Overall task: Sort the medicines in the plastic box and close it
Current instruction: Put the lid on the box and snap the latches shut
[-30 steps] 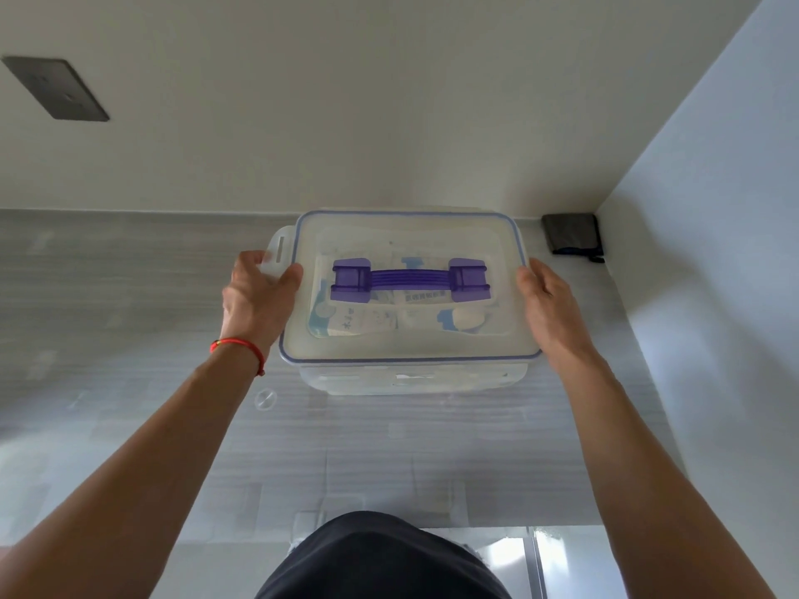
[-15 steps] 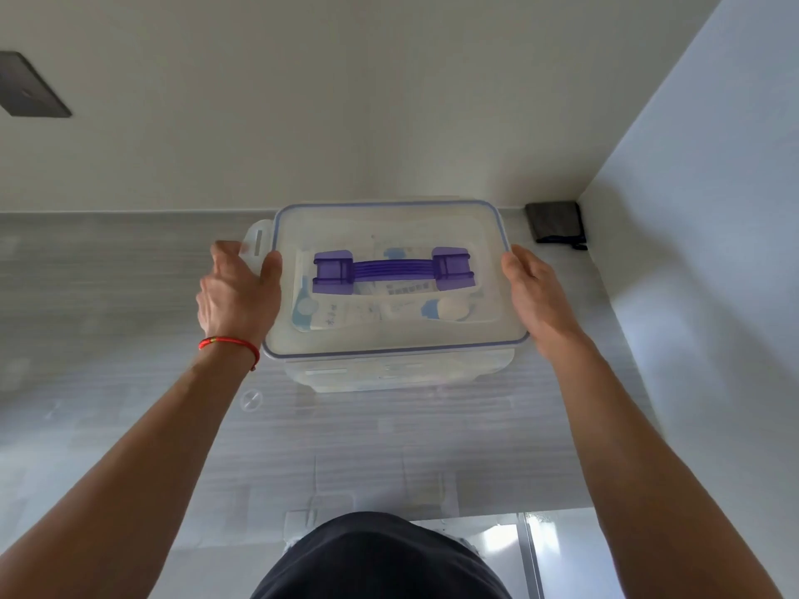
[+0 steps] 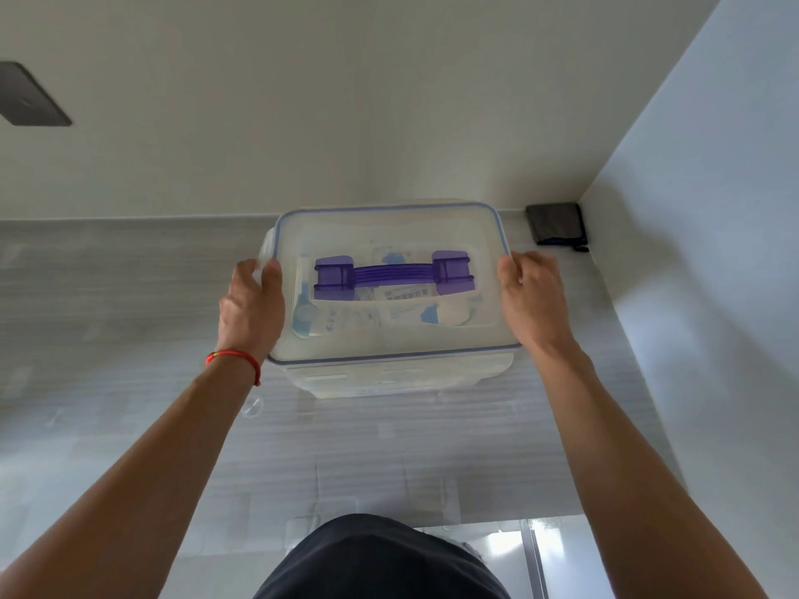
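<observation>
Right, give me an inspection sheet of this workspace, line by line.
Surface: grey striped counter, running back to a pale wall.
Job's things: translucent plastic box with its blue-rimmed lid resting on top; purple handle lies flat on the lid; medicine packets show through it. Whether the side clips are latched cannot be told.
Clutter: dark folded pouch in the far right corner.
Grippers: left hand grips the lid's left edge, right hand the right edge, fingers curled over the rim.
Cables: nothing seen.
Surroundings: dark wall plate upper left; side wall on the right; red cord bracelet on the left wrist.
</observation>
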Demonstrator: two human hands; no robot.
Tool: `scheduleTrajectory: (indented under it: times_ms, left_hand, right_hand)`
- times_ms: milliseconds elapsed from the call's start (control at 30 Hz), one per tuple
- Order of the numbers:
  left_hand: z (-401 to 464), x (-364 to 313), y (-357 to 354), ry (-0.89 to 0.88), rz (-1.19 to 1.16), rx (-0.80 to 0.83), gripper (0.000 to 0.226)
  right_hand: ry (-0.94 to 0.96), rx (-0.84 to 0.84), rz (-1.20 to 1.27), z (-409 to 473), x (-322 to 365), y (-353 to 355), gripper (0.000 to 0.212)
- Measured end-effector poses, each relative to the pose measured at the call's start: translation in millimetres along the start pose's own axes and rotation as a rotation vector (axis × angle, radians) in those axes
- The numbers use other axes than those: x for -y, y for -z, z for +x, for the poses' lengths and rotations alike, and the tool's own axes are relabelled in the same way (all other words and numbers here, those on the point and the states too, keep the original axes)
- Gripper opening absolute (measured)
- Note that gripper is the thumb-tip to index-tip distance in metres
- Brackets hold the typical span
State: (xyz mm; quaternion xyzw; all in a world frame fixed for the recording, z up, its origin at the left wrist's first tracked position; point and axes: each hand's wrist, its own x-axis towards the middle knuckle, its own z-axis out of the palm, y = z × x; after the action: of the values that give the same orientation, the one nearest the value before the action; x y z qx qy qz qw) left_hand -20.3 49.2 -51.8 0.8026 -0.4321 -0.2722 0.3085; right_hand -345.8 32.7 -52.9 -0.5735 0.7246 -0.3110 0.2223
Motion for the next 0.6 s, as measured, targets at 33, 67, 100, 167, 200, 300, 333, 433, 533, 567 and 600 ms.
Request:
scheduleTrajectory:
  times_ms: [33, 67, 100, 167, 200, 300, 333, 433, 533, 567, 600]
  left_hand:
    - [-1.7, -0.8, -0.4, -0.013, -0.005, 0.001, 0.054]
    - [-3.1, -1.1, -0.3, -0.033, -0.011, -0.026, 0.053]
    - [-4.7, -1.9, 0.2, -0.071, -0.014, -0.081, 0.050]
    - [-7.7, -3.2, 0.1, -0.165, 0.007, -0.196, 0.032]
    - [-8.5, -4.4, -0.7, -0.199, 0.028, -0.222, 0.030]
    - [-11.2, -9.1, 0.9, -0.222, 0.079, -0.262, 0.049]
    - [-11.6, -10.4, 2.0, -0.214, 0.083, -0.271, 0.049]
    - [-11.6, -10.8, 1.2, -0.181, 0.105, -0.272, 0.046]
    - [-9.7, -11.8, 0.3, -0.183, 0.116, -0.251, 0.039]
    - [-9.4, -13.1, 1.3, -0.193, 0.114, -0.243, 0.034]
    - [-8.7, -14.2, 1.5, -0.198, 0.130, -0.230, 0.028]
  right_hand:
    - [0.000, -0.023, 0.005, -1.8, 0.1, 0.6, 0.042]
    - [-0.014, -0.037, 0.018, -2.4, -0.4, 0.9, 0.044]
    - [-0.031, -0.046, 0.024, -2.6, -0.7, 1.1, 0.046]
    - [-0.056, -0.059, 0.024, -2.5, -0.9, 1.9, 0.048]
    - [-0.074, -0.066, 0.039, -2.0, -1.1, 2.3, 0.049]
    - [-0.133, -0.078, 0.086, -1.4, -1.9, 0.2, 0.051]
    - [-0.149, -0.083, 0.100, -0.9, -2.4, -0.8, 0.050]
    - [-0.149, -0.092, 0.128, -2.0, -0.8, -2.1, 0.033]
    - [-0.080, -0.082, 0.034, -5.1, 3.8, -0.7, 0.034]
    - [-0.048, -0.075, -0.024, -6.0, 5.4, -0.4, 0.038]
    - [-0.008, -0.065, -0.101, -6.1, 6.0, -0.8, 0.041]
